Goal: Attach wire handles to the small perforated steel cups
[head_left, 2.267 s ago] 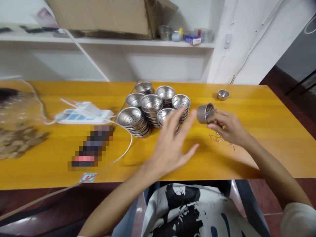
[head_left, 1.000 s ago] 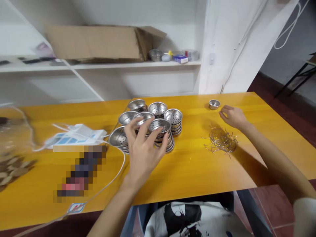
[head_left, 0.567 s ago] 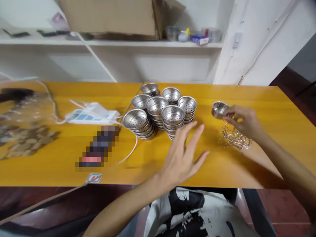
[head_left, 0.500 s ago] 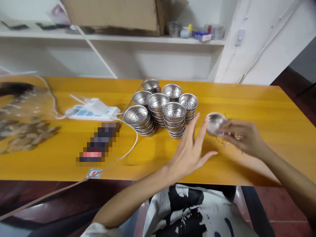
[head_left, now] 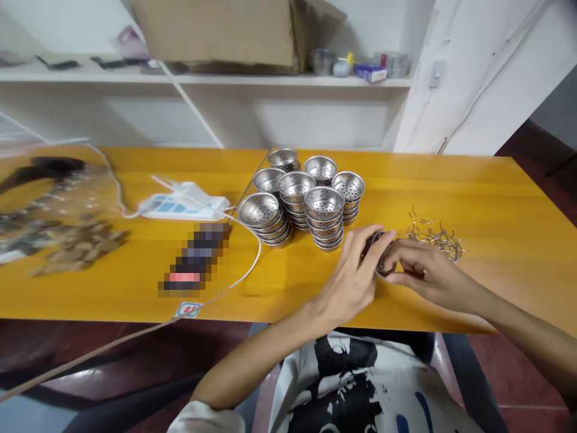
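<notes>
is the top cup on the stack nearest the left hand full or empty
Empty: the top metal cup stands mouth up on the stack nearest the left hand, and its bare, perforated bottom shows inside.

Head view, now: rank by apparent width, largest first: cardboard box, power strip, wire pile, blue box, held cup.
1. Cardboard box, though the frame cuts off its top
2. Power strip
3. Wire pile
4. Blue box
Unranked: held cup, mostly hidden, so its full width can't be told.
</notes>
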`<state>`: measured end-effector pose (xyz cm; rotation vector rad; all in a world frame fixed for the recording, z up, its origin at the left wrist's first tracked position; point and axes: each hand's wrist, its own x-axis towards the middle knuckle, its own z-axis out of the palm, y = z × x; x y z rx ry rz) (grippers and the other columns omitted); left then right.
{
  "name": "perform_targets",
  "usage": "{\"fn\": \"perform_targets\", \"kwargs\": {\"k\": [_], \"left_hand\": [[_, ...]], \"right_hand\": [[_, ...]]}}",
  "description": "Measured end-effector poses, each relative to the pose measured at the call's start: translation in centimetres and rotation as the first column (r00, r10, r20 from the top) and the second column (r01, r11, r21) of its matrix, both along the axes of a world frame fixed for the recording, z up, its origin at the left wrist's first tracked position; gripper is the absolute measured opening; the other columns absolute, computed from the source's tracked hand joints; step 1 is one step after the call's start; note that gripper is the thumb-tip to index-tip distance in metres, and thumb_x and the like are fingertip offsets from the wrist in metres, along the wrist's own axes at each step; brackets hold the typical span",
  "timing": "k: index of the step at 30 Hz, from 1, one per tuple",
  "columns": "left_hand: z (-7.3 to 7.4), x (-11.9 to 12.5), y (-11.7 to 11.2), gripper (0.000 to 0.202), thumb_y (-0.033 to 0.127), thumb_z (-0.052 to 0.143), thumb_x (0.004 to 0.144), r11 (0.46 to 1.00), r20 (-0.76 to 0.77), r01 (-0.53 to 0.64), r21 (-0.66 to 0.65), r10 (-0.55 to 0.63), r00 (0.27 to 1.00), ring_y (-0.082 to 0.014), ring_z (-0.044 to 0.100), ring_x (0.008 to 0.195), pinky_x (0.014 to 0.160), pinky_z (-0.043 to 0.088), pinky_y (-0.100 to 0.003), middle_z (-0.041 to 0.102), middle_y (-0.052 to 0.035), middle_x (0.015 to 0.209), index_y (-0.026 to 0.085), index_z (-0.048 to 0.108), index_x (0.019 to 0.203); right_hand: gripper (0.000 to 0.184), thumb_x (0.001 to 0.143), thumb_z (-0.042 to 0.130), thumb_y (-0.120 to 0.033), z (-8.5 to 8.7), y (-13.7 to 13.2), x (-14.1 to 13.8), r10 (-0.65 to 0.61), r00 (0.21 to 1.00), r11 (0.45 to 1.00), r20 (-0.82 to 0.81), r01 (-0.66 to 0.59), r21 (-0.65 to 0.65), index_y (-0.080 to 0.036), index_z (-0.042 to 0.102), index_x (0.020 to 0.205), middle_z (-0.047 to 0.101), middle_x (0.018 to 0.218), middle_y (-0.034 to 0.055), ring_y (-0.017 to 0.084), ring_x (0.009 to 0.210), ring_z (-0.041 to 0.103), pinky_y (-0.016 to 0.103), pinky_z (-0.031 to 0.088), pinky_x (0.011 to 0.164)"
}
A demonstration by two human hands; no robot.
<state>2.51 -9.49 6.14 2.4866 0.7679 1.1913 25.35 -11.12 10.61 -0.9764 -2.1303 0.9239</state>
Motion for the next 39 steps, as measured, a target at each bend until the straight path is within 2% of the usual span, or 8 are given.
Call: {"fn": "perform_targets", "kwargs": {"k": [4, 12, 24, 29, 31, 33, 36, 39], "left_hand": [[0.2, 0.5, 0.7, 0.102, -0.007, 0.049, 0.089, 0.996, -0.054, -0.010, 0.094, 0.015, 0.998, -0.0384, 0.052, 0.149, 0.125, 0.051, -0.070, 0.051, -0.0198, 0.159, 0.028, 0.019, 0.180], [1.2, 0.4, 0.6, 0.093, 0.003, 0.055, 0.098, 0.992, -0.006, -0.005, 0.124, 0.005, 1.000, -0.0376, 0.056, 0.143, 0.121, 0.055, -0.067, 0.059, -0.0194, 0.151, 0.025, 0.019, 0.181], [2.8, -0.6, 0.7, 0.073, 0.003, 0.066, 0.089, 0.961, 0.095, 0.245, -0.130, -0.234, 0.968, -0.0303, 0.069, 0.135, 0.114, 0.062, -0.056, 0.068, -0.0117, 0.144, 0.031, 0.060, 0.157], [4.8, -3.4, -0.5, 0.066, 0.019, 0.080, 0.088, 0.997, 0.160, 0.054, -0.060, -0.044, 0.986, -0.0319, 0.071, 0.131, 0.115, 0.061, -0.057, 0.075, -0.0087, 0.140, 0.031, 0.065, 0.151], [5.5, -6.7, 0.2, 0.068, 0.026, 0.088, 0.085, 0.986, 0.209, -0.159, 0.046, 0.146, 0.967, -0.0332, 0.070, 0.132, 0.118, 0.059, -0.059, 0.076, -0.0060, 0.140, 0.031, 0.067, 0.149], [5.5, -11.0, 2.3, 0.075, 0.031, 0.097, 0.080, 0.904, 0.323, -0.419, 0.081, 0.374, 0.869, -0.0331, 0.071, 0.132, 0.117, 0.060, -0.057, 0.075, -0.0063, 0.144, 0.029, 0.069, 0.150], [4.3, -16.8, 6.5, 0.079, 0.048, 0.105, 0.073, 0.786, 0.324, -0.610, 0.100, 0.554, 0.767, -0.0333, 0.077, 0.121, 0.111, 0.064, -0.055, 0.081, -0.0091, 0.133, 0.019, 0.076, 0.141], [2.5, -19.3, 9.2, 0.074, 0.060, 0.103, 0.076, 0.760, 0.209, -0.648, 0.045, 0.627, 0.750, -0.0315, 0.078, 0.119, 0.111, 0.065, -0.054, 0.083, -0.0090, 0.131, 0.018, 0.079, 0.132]], "right_hand": [[0.038, 0.116, 0.062, -0.051, 0.6, 0.5, -0.4, -0.057, 0.998, 0.998, -0.005, 0.057, -0.036, -0.022, 0.061, 0.092, 0.063, 0.080, -0.0017, 0.013, 0.067, 0.053, 0.027, 0.041, 0.061], [0.048, 0.117, 0.055, -0.041, 0.2, 1.5, -0.6, 0.003, 0.993, 0.963, 0.114, -0.034, 0.269, -0.023, 0.048, 0.073, 0.045, 0.067, -0.0025, 0.014, 0.062, 0.040, 0.033, 0.026, 0.062], [0.062, 0.117, 0.059, -0.053, -2.8, -0.2, 1.7, 0.147, 0.916, 0.966, -0.373, -0.215, -0.146, -0.024, 0.036, 0.068, 0.028, 0.062, -0.0060, 0.012, 0.054, 0.026, 0.031, 0.022, 0.054], [0.066, 0.114, 0.057, -0.065, -1.5, -1.7, 3.4, 0.058, 0.715, 0.950, -0.697, -0.254, -0.181, -0.023, 0.041, 0.066, 0.040, 0.064, -0.0027, 0.012, 0.047, 0.032, 0.030, 0.027, 0.046], [0.059, 0.113, 0.062, -0.062, -1.6, -1.3, 5.5, -0.023, 0.854, 0.998, -0.520, -0.013, -0.066, -0.024, 0.057, 0.069, 0.054, 0.073, 0.0021, 0.016, 0.057, 0.049, 0.032, 0.037, 0.052], [0.046, 0.111, 0.069, -0.057, -3.0, -0.1, 8.1, -0.266, 0.951, 0.948, -0.157, 0.287, 0.137, -0.024, 0.074, 0.079, 0.066, 0.087, 0.0082, 0.021, 0.072, 0.061, 0.036, 0.044, 0.061], [0.055, 0.114, 0.057, -0.061, -6.4, 2.1, 11.8, -0.552, 0.799, 0.796, 0.238, 0.421, 0.435, -0.022, 0.085, 0.088, 0.074, 0.098, 0.0128, 0.019, 0.065, 0.061, 0.035, 0.043, 0.060], [0.057, 0.118, 0.046, -0.056, -8.5, 3.5, 13.8, -0.634, 0.634, 0.748, 0.443, 0.358, 0.558, -0.023, 0.090, 0.106, 0.081, 0.114, 0.0137, 0.017, 0.060, 0.059, 0.034, 0.038, 0.057]]}}
